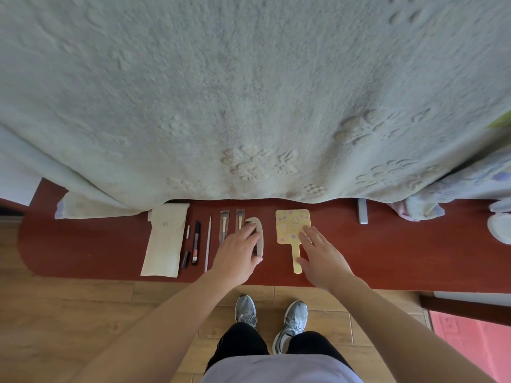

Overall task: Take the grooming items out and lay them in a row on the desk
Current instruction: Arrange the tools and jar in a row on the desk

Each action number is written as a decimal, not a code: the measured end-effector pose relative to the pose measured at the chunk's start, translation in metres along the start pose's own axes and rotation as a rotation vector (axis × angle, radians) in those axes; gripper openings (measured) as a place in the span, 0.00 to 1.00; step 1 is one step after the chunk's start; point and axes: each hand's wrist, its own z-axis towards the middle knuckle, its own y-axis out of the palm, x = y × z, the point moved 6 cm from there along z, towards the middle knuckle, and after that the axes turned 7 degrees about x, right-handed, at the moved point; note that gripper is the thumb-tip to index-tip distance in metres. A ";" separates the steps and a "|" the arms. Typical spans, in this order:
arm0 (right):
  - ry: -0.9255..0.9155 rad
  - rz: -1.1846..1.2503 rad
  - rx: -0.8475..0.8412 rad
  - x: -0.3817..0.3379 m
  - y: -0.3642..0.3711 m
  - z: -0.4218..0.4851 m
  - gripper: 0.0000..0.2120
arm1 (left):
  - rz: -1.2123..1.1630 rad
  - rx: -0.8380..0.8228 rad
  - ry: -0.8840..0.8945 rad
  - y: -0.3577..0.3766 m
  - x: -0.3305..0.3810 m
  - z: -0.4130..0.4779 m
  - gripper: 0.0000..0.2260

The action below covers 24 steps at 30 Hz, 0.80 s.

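Head view: left hand [237, 254] lies flat, released, on cream plastic comb [259, 240]; right hand [322, 255], fingers straight and released, touches yellow flowered hand mirror [289, 223].

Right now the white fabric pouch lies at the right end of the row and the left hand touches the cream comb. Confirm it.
No: head view shows the white fabric pouch at the row's left end; the left hand touches the cream comb.

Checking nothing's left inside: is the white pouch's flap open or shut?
Shut: the white pouch lies flat on the red desk, its rounded flap folded down over the front, button showing. Contents cannot be told.
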 end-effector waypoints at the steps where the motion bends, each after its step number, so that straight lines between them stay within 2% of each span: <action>1: -0.001 -0.002 -0.001 -0.001 0.000 0.000 0.31 | 0.001 -0.002 0.001 0.000 0.000 0.000 0.28; 24: 0.034 0.004 -0.016 -0.010 0.003 -0.001 0.30 | -0.041 0.010 0.030 0.005 0.004 0.002 0.28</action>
